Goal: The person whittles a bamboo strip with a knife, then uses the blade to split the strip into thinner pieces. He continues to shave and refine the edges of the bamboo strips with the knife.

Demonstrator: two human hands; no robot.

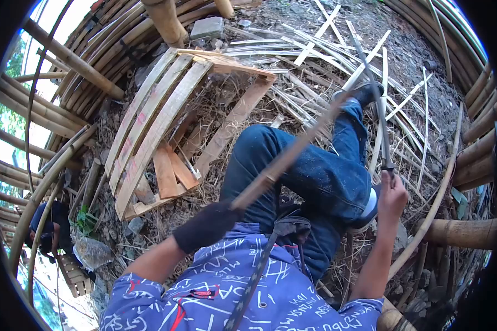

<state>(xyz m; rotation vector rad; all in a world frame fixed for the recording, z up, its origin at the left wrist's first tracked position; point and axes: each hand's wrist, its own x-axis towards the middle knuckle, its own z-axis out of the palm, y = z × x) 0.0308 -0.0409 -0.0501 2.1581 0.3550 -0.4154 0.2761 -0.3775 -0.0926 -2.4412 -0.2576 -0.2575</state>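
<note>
My left hand, in a black glove, is closed round the near end of a long brown strip, which slants up and right across my thigh, blurred toward its far end. My bare right hand has its fingers closed on the dark handle of a long thin-bladed tool. That blade points away from me, past my shoe, and its upper part lies near the strip's far end. My jeans-covered legs are bent beneath the strip.
A wooden slatted crate is at the left. Pale split strips lie scattered ahead. Bamboo poles line both sides, and a grey block sits at the top. Another person is at far left.
</note>
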